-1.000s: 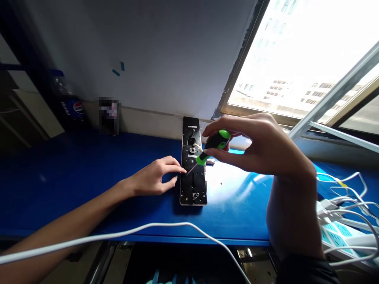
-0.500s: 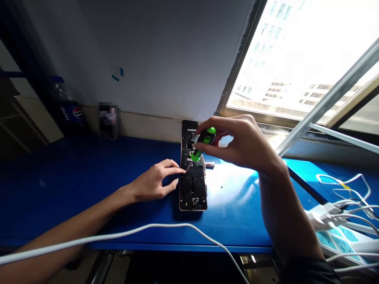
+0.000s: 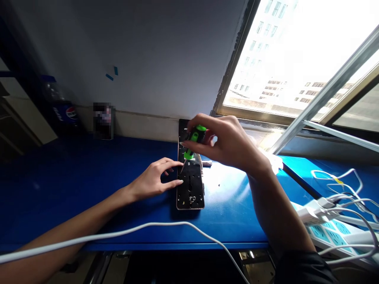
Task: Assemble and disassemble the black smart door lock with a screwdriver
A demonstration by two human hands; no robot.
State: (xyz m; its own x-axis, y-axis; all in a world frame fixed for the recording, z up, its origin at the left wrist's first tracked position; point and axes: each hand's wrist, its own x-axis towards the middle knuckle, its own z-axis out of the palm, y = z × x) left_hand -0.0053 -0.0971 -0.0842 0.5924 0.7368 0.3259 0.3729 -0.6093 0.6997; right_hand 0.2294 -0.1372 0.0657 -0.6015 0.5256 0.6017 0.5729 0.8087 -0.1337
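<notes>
Lock plate (image 3: 191, 185) lies flat and lengthwise on a blue bench (image 3: 74, 169), its far end near the wall (image 3: 148, 59) and its near end short of the bench's front edge. The right hand (image 3: 227, 144) hangs over the plate's upper half, closed in a fingertip pinch on the green handle of a screwdriver (image 3: 194, 142), a hold that seems suited to fine control rather than force. The thin shaft slants down and left from the handle toward the plate's left edge; whether its tip touches metal cannot be told. The left hand (image 3: 154, 179) lies half open just left of the plate, its fingers reaching that edge, apparently placed to stop the plate from shifting. A small metal piece (image 3: 206, 163) sits just right of the plate. Farther right, near the right forearm, a power strip (image 3: 331, 236) and its tangle of leads crowd the bench, leaving the hand less room on that side. A white cable (image 3: 127, 228) crosses below the plate's near end. A Pepsi bottle (image 3: 63, 110) stands well left of the plate by the wall, and a bright window (image 3: 284, 51) opens beyond it to the right.
</notes>
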